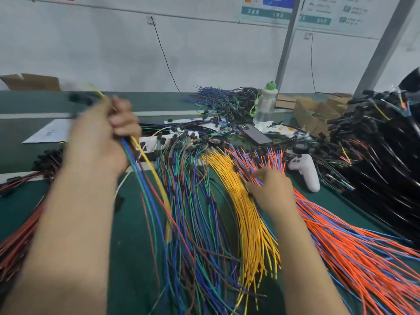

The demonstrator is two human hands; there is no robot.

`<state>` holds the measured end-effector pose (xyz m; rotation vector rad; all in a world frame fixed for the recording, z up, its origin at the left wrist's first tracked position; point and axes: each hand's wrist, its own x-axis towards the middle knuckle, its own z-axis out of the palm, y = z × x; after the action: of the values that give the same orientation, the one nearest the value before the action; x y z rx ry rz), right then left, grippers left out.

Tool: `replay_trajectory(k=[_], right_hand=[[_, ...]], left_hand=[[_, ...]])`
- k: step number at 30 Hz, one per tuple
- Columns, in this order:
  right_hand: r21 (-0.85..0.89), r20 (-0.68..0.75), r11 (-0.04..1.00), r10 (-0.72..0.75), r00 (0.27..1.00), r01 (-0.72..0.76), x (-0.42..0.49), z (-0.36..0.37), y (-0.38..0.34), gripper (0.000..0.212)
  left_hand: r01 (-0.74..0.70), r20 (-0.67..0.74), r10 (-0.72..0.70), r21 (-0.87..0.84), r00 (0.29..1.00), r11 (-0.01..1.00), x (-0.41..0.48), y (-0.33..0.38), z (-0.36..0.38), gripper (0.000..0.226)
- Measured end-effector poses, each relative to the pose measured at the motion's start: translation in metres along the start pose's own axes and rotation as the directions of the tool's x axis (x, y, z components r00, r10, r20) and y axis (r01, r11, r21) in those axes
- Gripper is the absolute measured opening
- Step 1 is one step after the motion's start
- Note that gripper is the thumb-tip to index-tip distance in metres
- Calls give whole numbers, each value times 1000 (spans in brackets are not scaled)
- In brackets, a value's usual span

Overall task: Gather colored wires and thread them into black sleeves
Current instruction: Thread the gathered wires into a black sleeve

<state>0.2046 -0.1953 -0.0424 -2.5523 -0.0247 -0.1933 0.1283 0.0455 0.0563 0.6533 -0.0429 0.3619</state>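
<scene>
My left hand (102,137) is raised above the table and grips a small bunch of wires (145,178): blue, green, red and yellow strands that trail down toward me. The hand is blurred. My right hand (270,189) rests low on the table, fingers curled, pinching at the orange and blue wire pile (341,235) beside the yellow wire bundle (247,214). A mixed heap of blue, green and brown wires (195,212) lies between my arms. Black sleeved harnesses (381,155) are piled at the right.
A green table (127,246) holds everything. A white game controller (306,169), a phone (254,134), a clear bottle with a green cap (266,105) and a power strip (154,142) lie behind the wires. Red wires (16,235) fan at the left; cardboard pieces (318,114) at the back.
</scene>
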Motion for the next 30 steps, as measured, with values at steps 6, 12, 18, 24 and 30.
replay_trajectory(k=[6, 12, 18, 24, 30], right_hand=[[-313, 12, 945, 102, 995, -93, 10, 34, 24, 38], [-330, -106, 943, 4, 994, -39, 17, 44, 30, 36], [-272, -197, 962, -59, 979, 4, 14, 51, 26, 33], [-61, -508, 972, -227, 831, 228, 9, 31, -18, 22], [821, -231, 512, -108, 967, 254, 13, 8, -95, 11]], left_hand=[[36, 167, -36, 5, 985, 999, -2, 14, 36, 22], [189, -25, -197, 414, 980, 890, 0, -51, 21, 24], [289, -90, -283, 492, 955, 821, -4, -94, 10, 23], [172, -134, -108, 709, 985, 684, -5, -134, -2, 27], [169, -74, -152, 523, 986, 836, -9, -158, -2, 17]])
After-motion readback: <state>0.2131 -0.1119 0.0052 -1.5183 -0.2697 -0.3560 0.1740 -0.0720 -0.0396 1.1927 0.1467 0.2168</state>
